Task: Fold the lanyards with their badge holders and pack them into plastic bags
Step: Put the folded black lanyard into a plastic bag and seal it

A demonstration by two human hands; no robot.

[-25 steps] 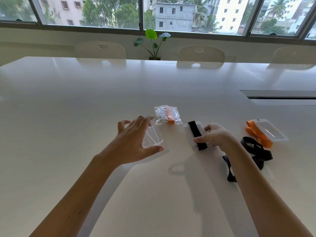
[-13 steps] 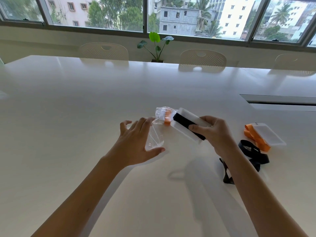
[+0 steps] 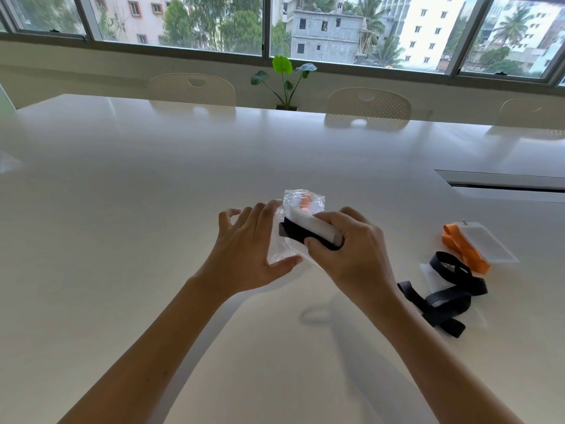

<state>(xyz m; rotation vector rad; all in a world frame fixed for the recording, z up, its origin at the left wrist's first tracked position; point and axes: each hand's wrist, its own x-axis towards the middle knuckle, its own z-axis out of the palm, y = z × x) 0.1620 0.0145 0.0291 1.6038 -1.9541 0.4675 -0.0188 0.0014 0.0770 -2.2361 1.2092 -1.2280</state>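
My right hand (image 3: 351,249) grips a folded black lanyard with its clear badge holder (image 3: 308,229), whose left end sits at the mouth of an empty clear plastic bag (image 3: 281,252). My left hand (image 3: 247,249) holds that bag between thumb and fingers above the white table (image 3: 153,209). Just behind the hands lies a packed bag with an orange lanyard (image 3: 304,200). To the right on the table lie a loose black lanyard (image 3: 443,298) and an orange lanyard with its badge holder (image 3: 477,247).
White chairs (image 3: 368,104) stand along the table's far side, with a small potted plant (image 3: 286,78) at the window sill. A long cable slot (image 3: 501,180) is set into the table at the right.
My right hand lifted the folded black lanyard and badge holder off the table and carried it left to the mouth of the bag in my left hand.
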